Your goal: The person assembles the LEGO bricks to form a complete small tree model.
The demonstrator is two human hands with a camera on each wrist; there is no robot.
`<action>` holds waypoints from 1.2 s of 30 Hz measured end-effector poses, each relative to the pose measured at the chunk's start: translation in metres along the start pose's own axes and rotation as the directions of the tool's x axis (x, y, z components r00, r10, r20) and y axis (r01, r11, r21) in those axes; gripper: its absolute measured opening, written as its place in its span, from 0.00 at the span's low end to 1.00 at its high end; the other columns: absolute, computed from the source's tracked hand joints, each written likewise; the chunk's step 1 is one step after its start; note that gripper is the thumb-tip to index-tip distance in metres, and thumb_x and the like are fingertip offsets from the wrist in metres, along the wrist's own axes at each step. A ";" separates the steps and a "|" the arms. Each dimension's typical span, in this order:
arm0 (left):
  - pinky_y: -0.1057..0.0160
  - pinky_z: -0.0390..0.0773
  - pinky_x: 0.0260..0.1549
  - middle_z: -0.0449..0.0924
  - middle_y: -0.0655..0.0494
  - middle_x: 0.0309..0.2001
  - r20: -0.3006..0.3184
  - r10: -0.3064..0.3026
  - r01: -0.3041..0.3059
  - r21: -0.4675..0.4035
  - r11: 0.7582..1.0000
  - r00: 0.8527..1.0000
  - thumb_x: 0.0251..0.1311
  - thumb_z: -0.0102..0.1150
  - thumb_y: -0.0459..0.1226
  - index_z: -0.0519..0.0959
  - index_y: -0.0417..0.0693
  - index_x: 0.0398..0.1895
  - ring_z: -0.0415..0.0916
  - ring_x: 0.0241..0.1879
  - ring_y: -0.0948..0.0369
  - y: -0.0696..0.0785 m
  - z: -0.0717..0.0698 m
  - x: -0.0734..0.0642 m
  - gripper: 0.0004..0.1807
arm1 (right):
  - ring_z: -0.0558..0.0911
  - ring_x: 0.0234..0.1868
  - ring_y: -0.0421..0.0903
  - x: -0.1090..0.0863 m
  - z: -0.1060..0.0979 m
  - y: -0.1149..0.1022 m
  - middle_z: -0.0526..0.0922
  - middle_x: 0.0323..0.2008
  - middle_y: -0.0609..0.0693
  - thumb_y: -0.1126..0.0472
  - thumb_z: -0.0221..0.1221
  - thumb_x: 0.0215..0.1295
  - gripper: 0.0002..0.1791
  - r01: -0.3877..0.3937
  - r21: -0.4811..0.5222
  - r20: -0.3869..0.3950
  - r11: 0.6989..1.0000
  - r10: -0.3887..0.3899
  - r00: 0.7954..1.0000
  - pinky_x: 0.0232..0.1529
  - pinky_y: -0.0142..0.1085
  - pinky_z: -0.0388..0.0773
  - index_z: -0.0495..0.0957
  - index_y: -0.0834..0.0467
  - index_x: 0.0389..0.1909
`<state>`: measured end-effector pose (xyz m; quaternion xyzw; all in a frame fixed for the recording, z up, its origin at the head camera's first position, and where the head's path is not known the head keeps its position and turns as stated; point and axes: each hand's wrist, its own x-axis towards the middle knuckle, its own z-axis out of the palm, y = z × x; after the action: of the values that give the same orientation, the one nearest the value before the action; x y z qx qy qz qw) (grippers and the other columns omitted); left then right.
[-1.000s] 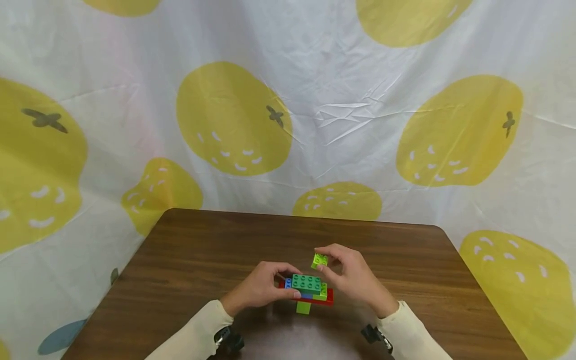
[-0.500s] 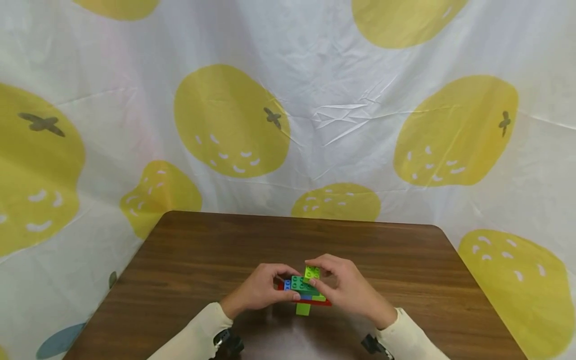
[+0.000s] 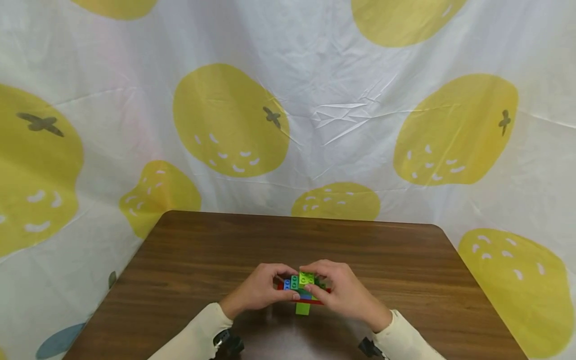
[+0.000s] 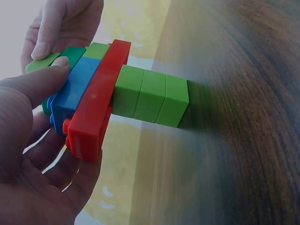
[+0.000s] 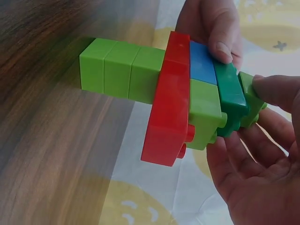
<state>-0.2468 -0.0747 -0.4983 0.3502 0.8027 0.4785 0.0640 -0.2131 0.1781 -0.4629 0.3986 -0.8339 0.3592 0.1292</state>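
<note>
A stack of toy building bricks stands on the table. Its column of lime bricks (image 5: 119, 68) supports a red layer (image 5: 168, 98). Over the red sit a blue brick (image 5: 202, 62) and a lime brick (image 5: 204, 108), side by side, with a dark green brick (image 5: 229, 91) across them. My left hand (image 3: 258, 286) grips the stack's left side, thumb in front and fingers behind. Between thumb and fingers, my right hand (image 3: 345, 291) pinches a small lime brick (image 3: 307, 278) at the dark green brick's top. Whether their studs are fully joined, I cannot tell.
The brown wooden table (image 3: 216, 240) extends behind and to both sides of the hands. A white cloth with yellow fruit prints (image 3: 342, 150) hangs beyond its far edge. A dark wrist device (image 3: 228, 343) sits at the left sleeve.
My right hand has brought the small lime brick left and down, from beyond the stack onto the dark green brick's top. The left hand keeps its grip on the stack.
</note>
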 end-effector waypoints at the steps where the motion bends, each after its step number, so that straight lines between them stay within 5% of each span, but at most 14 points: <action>1: 0.66 0.84 0.47 0.89 0.60 0.48 0.001 -0.002 0.002 0.000 1.000 1.000 0.62 0.76 0.47 0.86 0.50 0.56 0.83 0.45 0.68 0.000 0.000 0.000 0.21 | 0.86 0.44 0.36 0.000 0.000 0.000 0.89 0.51 0.45 0.60 0.70 0.70 0.17 0.005 0.005 -0.002 1.000 -0.005 1.000 0.42 0.35 0.87 0.85 0.56 0.58; 12: 0.65 0.85 0.47 0.89 0.57 0.47 0.008 0.027 -0.027 0.008 1.000 1.000 0.63 0.76 0.46 0.86 0.50 0.56 0.83 0.44 0.69 0.000 0.000 0.002 0.21 | 0.86 0.43 0.36 0.002 0.001 0.002 0.89 0.49 0.47 0.58 0.71 0.69 0.14 0.022 -0.010 0.013 1.000 -0.021 1.000 0.39 0.31 0.85 0.86 0.56 0.53; 25: 0.67 0.84 0.45 0.89 0.59 0.48 0.021 -0.002 0.002 0.013 1.000 1.000 0.63 0.75 0.49 0.85 0.51 0.57 0.83 0.43 0.71 -0.001 0.005 0.001 0.22 | 0.87 0.41 0.36 -0.001 -0.001 0.001 0.91 0.46 0.42 0.50 0.72 0.68 0.18 -0.173 0.005 0.092 0.985 0.172 0.981 0.42 0.33 0.86 0.84 0.50 0.54; 36: 0.61 0.86 0.46 0.88 0.60 0.47 0.009 0.012 -0.013 0.044 0.999 1.000 0.63 0.75 0.50 0.85 0.52 0.57 0.82 0.42 0.70 -0.001 0.002 -0.001 0.23 | 0.87 0.42 0.35 -0.015 0.008 0.012 0.90 0.51 0.47 0.54 0.64 0.76 0.19 -0.123 0.121 0.034 0.985 0.120 0.992 0.42 0.38 0.88 0.79 0.52 0.64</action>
<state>-0.2461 -0.0742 -0.5006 0.3586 0.8105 0.4597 0.0568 -0.2117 0.1862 -0.4814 0.3590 -0.8346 0.4117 0.0710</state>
